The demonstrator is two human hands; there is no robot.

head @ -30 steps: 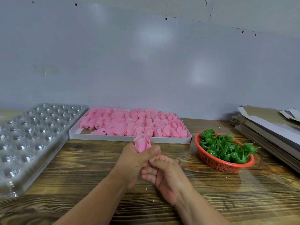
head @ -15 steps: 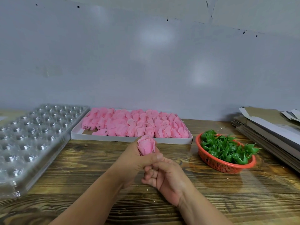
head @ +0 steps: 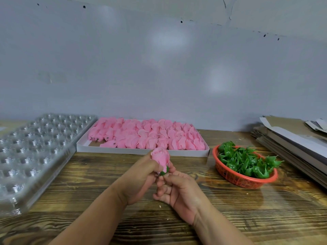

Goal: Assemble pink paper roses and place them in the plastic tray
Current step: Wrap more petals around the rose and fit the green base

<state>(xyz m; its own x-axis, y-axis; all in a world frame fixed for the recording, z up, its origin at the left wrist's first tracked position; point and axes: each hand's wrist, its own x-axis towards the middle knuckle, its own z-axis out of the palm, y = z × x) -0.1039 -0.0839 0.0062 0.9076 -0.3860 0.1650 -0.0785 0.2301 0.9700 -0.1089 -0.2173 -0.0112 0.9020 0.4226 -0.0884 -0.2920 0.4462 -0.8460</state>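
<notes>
Head view, rose position: the pink paper rose is held upright above the surface, midway between the box of loose pink blooms and the person's body.
Head view, long axis: runs bottom to top with a slight lean to the right; the bud opening faces up and away, the base points down into the fingers.
Head view, left hand: closed around the lower left side of the rose, thumb laid across its front.
Head view, right hand: fingers pinched at the base, on a green calyx that shows just beneath the petals.
Head view, nearer hand: both touch the rose; the left lies on the side toward the plastic tray, which looks empty, so it seems the likelier one to carry the rose there.
Head view, rose look: tight closed bud, smooth overlapping petals, pale pink.
Head view, spare parts: more green calyxes fill the red basket on the right.
Judged step: seating the calyx on the base.
</notes>
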